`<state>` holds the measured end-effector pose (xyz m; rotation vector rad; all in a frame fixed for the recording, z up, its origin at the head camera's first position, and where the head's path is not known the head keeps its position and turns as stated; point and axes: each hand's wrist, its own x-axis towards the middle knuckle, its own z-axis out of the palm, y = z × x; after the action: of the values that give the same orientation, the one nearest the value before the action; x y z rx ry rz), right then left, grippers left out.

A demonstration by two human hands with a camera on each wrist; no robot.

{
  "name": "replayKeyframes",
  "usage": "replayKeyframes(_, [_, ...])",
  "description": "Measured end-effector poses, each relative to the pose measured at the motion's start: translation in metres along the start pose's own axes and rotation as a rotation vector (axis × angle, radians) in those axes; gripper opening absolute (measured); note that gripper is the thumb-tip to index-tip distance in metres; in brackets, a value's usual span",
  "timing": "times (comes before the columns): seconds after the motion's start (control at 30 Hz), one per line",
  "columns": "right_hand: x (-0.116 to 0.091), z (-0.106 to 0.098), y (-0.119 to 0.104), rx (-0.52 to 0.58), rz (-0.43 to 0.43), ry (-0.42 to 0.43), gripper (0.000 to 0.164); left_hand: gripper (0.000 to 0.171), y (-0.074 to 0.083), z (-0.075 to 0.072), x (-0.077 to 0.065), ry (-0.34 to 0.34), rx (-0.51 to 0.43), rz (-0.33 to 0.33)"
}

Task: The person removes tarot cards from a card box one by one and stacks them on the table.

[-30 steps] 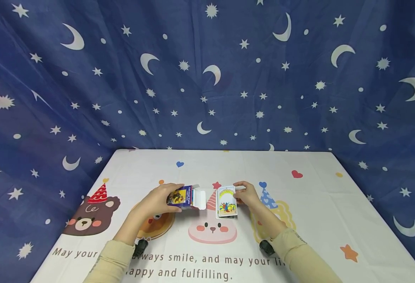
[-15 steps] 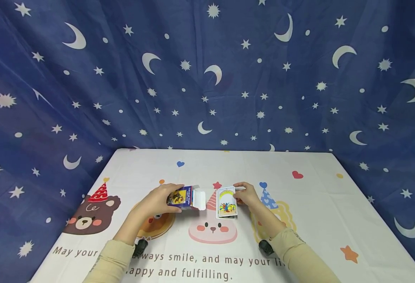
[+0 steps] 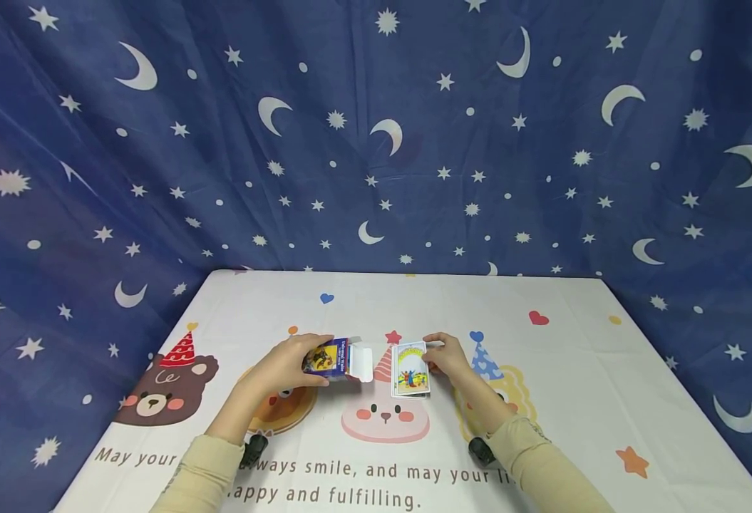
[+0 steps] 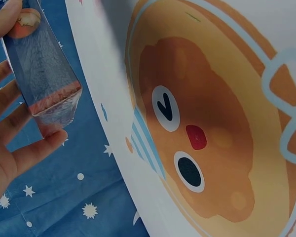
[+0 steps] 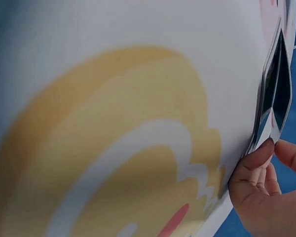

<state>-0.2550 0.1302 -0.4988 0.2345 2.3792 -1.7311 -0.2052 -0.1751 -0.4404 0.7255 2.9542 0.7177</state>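
My left hand (image 3: 284,365) grips a blue tarot card box (image 3: 326,358) with a yellow picture, thumb on one side and fingers on the other. The box's white flap (image 3: 363,363) stands open toward the right. In the left wrist view the box (image 4: 47,69) looks shiny, its near end in clear wrap. Right of the box lies a small stack of tarot cards (image 3: 410,374), the top one face up with a rainbow picture. My right hand (image 3: 447,356) pinches the cards' right edge. In the right wrist view the cards (image 5: 282,74) fan apart slightly above thumb and finger (image 5: 261,190).
A white tablecloth (image 3: 478,306) printed with cartoon faces and lettering covers the table. Behind it hangs a blue curtain (image 3: 324,142) with moons and stars. Dark wrist devices (image 3: 481,451) sit near both sleeves.
The top card has shifted slightly down, lying more squarely over those beneath it. The left hand and the box stay in place.
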Motion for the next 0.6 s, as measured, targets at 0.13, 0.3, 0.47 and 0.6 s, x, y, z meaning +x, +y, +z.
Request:
replayKeyframes(0.13, [0.0003, -0.0007, 0.0019, -0.087, -0.061, 0.004, 0.039, 0.076, 0.0, -0.0001, 0.0008, -0.007, 0.006, -0.002])
replayKeyframes(0.3, [-0.0003, -0.0005, 0.0044, -0.179, -0.117, 0.006, 0.038, 0.076, 0.0006, 0.0001, 0.0005, -0.01, 0.0, 0.004])
replayKeyframes(0.47, [-0.0003, 0.0008, 0.0042, -0.244, -0.141, 0.018, 0.038, 0.076, 0.0017, -0.0006, 0.001, -0.008, 0.003, 0.008])
replayKeyframes(0.6, [-0.0007, 0.0019, 0.0027, -0.284, -0.133, 0.024, 0.038, 0.076, 0.0017, -0.0004, 0.0016, -0.011, 0.004, 0.006])
